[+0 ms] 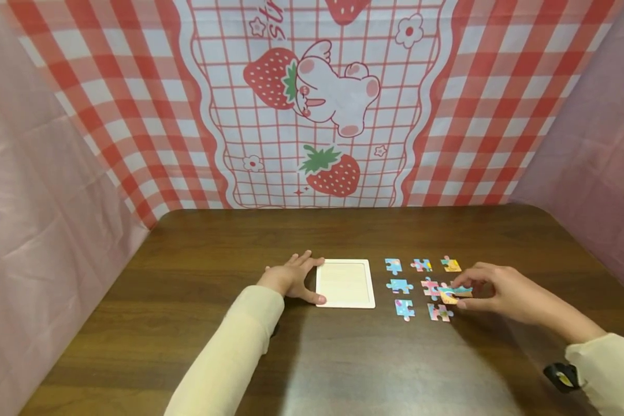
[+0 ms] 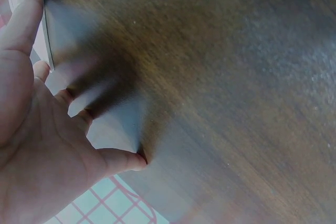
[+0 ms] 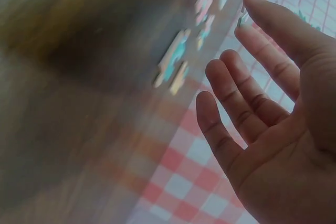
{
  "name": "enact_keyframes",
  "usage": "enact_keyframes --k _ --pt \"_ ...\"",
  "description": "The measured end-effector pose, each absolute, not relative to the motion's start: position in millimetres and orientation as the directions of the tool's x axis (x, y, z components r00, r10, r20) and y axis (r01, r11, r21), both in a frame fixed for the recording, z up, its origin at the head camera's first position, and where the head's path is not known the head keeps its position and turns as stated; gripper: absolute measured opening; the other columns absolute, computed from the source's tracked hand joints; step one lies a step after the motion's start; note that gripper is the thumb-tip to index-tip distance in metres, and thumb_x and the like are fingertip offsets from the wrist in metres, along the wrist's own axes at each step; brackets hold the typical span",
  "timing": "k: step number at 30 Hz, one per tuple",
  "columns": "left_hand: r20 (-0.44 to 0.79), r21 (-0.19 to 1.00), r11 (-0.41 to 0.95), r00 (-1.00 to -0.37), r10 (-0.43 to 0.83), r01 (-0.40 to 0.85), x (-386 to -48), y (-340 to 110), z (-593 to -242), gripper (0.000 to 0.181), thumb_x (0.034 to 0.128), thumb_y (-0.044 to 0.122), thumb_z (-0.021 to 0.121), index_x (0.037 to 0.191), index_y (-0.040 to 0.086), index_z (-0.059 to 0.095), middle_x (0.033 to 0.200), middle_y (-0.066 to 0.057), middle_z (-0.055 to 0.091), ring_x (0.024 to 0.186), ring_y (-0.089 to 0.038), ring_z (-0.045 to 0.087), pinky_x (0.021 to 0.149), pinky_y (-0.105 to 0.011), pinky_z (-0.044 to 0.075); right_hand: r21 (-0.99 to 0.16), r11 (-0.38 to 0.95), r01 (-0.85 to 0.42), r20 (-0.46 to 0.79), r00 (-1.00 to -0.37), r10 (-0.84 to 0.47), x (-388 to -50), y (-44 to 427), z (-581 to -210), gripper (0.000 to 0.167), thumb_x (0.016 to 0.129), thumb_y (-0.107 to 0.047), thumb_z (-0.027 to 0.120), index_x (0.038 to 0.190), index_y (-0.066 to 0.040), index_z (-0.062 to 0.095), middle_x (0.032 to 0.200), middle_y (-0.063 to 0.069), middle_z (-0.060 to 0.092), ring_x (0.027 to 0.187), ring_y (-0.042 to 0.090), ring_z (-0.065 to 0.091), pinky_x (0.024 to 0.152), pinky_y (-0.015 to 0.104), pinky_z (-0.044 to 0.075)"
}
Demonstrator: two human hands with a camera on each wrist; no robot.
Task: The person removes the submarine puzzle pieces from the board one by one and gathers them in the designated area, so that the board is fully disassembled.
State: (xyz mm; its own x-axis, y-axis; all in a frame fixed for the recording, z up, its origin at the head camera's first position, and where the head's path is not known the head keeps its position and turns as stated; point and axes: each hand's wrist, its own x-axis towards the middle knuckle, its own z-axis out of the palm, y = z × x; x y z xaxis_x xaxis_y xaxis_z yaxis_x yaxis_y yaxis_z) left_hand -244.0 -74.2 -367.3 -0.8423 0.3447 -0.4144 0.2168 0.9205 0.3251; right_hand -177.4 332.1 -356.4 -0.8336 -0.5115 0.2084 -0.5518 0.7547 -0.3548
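A shallow white square puzzle tray (image 1: pixel 371 289) lies on the table. My left hand (image 1: pixel 289 278) rests at its left side, fingers spread, with the thumb on the lower left rim and the index finger by the upper left corner. The left wrist view shows that thumb (image 2: pixel 26 19) lying over the tray's edge. On the right, my right hand (image 1: pixel 499 292) pinches an orange-and-teal jigsaw piece (image 1: pixel 449 297) between thumb and fingers, above the loose pieces. Only a thin edge of it shows in the right wrist view, where the other fingers (image 3: pixel 226 85) extend loosely.
Several loose jigsaw pieces (image 1: pixel 399 286) lie in rough columns right of the tray, blue ones nearest it and pink ones (image 1: pixel 439 312) further right. An orange-and-green piece (image 1: pixel 451 264) lies at the far right. Behind the brown table (image 1: pixel 239 231) hangs a strawberry-patterned cloth (image 1: pixel 312 162).
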Motion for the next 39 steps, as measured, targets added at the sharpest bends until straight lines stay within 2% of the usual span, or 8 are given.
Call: enact_keyframes --k 7,12,20,34,39 --pt "-0.420 0.331 0.920 -0.839 0.344 0.211 -238 -73 -356 0.095 0.0860 0.050 0.079 0.162 0.030 0.026 0.171 -0.003 0.010 0.156 -0.028 0.007 0.112 -0.077 0.012 -0.324 0.787 -0.524 0.215 -0.851 -0.478 -169 353 -366 0.030 0.077 -0.023 0.089 0.103 -0.022 0.073 0.090 -0.017 0.059 0.080 -0.004 0.052 0.060 0.024 0.047" --pt "-0.433 0.333 0.921 -0.834 0.341 0.203 -243 -74 -364 0.097 0.0855 0.053 0.078 0.163 0.033 0.023 0.171 0.000 0.005 0.157 -0.026 0.003 0.112 -0.077 0.008 -0.348 0.815 -0.463 0.140 -0.885 -0.443 -163 364 -373 0.027 0.081 -0.026 0.087 0.104 -0.024 0.072 0.091 -0.019 0.058 0.081 -0.005 0.051 0.062 0.025 0.047" --pt "-0.423 0.349 0.916 -0.838 0.344 0.199 -253 -76 -381 0.100 0.0830 0.054 0.080 0.163 0.035 0.023 0.171 0.001 0.003 0.156 -0.027 0.000 0.112 -0.078 0.006 -0.344 0.810 -0.475 0.146 -0.879 -0.454 -160 370 -386 0.027 0.080 -0.026 0.088 0.102 -0.025 0.072 0.089 -0.022 0.056 0.079 -0.006 0.050 0.062 0.024 0.046" --pt "-0.427 0.356 0.914 -0.835 0.347 0.198 -245 -75 -372 0.098 0.0850 0.054 0.078 0.163 0.035 0.022 0.171 0.003 0.002 0.157 -0.025 0.001 0.113 -0.077 0.004 -0.319 0.801 -0.506 0.174 -0.862 -0.475 -160 368 -387 0.030 0.075 -0.020 0.091 0.098 -0.021 0.071 0.087 -0.021 0.054 0.077 -0.005 0.048 0.060 0.024 0.044" --pt "-0.433 0.357 0.913 -0.831 0.350 0.198 -240 -75 -363 0.095 0.0872 0.052 0.077 0.163 0.032 0.022 0.172 0.000 0.004 0.157 -0.026 0.002 0.113 -0.076 0.005 -0.344 0.814 -0.468 0.127 -0.882 -0.454 -161 366 -381 0.025 0.081 -0.022 0.087 0.102 -0.019 0.072 0.088 -0.018 0.054 0.076 -0.005 0.048 0.061 0.024 0.044"
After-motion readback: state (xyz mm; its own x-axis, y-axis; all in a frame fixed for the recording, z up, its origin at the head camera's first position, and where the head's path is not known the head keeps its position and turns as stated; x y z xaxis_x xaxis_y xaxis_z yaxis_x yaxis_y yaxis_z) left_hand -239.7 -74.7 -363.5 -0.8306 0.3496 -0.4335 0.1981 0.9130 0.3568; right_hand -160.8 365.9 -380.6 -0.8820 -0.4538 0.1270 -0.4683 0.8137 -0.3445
